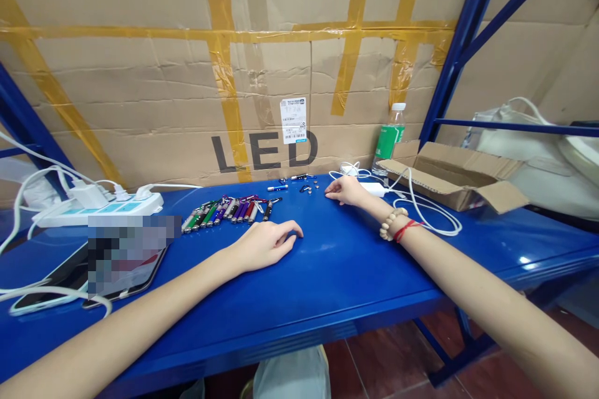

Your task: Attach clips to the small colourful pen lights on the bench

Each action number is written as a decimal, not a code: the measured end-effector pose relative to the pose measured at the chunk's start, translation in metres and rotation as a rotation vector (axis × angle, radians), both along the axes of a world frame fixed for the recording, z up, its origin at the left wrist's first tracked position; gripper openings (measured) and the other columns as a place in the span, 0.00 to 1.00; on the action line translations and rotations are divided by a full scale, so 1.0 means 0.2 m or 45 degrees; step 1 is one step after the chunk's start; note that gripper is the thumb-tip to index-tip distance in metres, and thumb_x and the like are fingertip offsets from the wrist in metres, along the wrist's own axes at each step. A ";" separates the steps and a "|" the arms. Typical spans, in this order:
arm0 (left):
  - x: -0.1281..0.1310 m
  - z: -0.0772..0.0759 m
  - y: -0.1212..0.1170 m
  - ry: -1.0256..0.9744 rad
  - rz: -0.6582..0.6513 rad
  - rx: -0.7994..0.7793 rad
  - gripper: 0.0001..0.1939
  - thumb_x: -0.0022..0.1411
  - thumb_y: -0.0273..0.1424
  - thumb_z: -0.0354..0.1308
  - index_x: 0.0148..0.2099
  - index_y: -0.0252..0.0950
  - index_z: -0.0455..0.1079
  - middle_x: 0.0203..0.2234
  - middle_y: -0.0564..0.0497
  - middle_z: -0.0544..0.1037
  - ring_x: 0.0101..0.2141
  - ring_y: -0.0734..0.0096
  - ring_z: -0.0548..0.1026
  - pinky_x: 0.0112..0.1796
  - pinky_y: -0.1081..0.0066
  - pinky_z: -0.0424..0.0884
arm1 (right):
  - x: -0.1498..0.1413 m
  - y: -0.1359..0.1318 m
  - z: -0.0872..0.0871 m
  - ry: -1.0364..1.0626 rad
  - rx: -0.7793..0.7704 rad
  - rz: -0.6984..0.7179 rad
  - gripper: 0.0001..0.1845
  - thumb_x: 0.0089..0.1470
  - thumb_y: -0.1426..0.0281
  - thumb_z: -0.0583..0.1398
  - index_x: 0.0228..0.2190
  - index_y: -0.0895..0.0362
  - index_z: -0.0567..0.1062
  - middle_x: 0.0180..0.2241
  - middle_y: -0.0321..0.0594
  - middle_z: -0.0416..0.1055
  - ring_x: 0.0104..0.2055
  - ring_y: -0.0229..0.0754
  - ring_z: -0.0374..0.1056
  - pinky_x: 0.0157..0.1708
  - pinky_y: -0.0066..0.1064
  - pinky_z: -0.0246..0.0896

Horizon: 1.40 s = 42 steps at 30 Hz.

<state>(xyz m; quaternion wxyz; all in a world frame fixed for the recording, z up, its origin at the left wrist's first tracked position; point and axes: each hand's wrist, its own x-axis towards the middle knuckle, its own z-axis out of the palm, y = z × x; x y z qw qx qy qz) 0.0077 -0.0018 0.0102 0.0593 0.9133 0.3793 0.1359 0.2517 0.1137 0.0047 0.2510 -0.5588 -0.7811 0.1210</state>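
My left hand (267,245) rests on the blue tabletop (327,274), its thumb and bent index finger apart and nothing between them. Just beyond it lies a row of small metal penlights (229,212) in several colours, with clips. My right hand (345,191), below a beaded bracelet and red cord, reaches to the table's far side. Its fingertips are pinched together low over the surface; whatever is in them is too small to make out. To its left are tiny round pieces like button cells (309,190), a loose blue penlight (277,188) and a dark penlight (300,177).
A power strip (135,207) with white plugs and a tablet (126,271) are at left. White cables (440,202), an open cardboard box (456,181) and a green-labelled bottle (389,140) stand at right. A large taped carton (154,87) walls the back.
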 end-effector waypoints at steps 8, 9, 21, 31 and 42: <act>0.00 0.00 0.00 0.006 -0.006 0.002 0.11 0.61 0.30 0.44 0.44 0.41 0.65 0.17 0.58 0.66 0.21 0.75 0.68 0.25 0.77 0.59 | 0.00 0.00 0.00 -0.012 -0.017 -0.104 0.07 0.44 0.75 0.62 0.30 0.63 0.77 0.24 0.41 0.74 0.18 0.33 0.66 0.17 0.22 0.64; 0.00 0.00 0.00 0.004 -0.006 0.004 0.12 0.61 0.30 0.44 0.44 0.41 0.65 0.17 0.58 0.66 0.21 0.75 0.68 0.26 0.77 0.59 | -0.01 -0.01 0.01 -0.016 -0.011 -0.110 0.07 0.44 0.76 0.62 0.30 0.63 0.77 0.24 0.41 0.74 0.17 0.33 0.65 0.18 0.23 0.64; -0.01 0.00 0.00 -0.019 -0.009 -0.002 0.12 0.61 0.31 0.43 0.43 0.41 0.65 0.17 0.58 0.66 0.21 0.75 0.68 0.25 0.76 0.59 | -0.07 -0.06 0.02 -0.065 0.136 -0.081 0.11 0.43 0.80 0.60 0.32 0.62 0.78 0.28 0.42 0.76 0.26 0.37 0.70 0.30 0.25 0.66; -0.01 0.00 0.00 -0.014 -0.009 0.002 0.12 0.61 0.31 0.43 0.44 0.41 0.65 0.17 0.59 0.65 0.20 0.75 0.68 0.25 0.76 0.59 | -0.08 -0.07 0.03 -0.053 0.245 -0.059 0.13 0.37 0.81 0.60 0.30 0.63 0.79 0.28 0.42 0.76 0.29 0.40 0.71 0.31 0.24 0.65; -0.01 0.00 0.00 -0.003 -0.001 0.025 0.13 0.62 0.32 0.42 0.44 0.41 0.65 0.16 0.58 0.67 0.21 0.73 0.69 0.26 0.76 0.60 | 0.08 -0.16 0.38 0.099 0.611 -0.234 0.13 0.43 0.75 0.58 0.34 0.61 0.78 0.32 0.43 0.76 0.33 0.42 0.71 0.37 0.28 0.64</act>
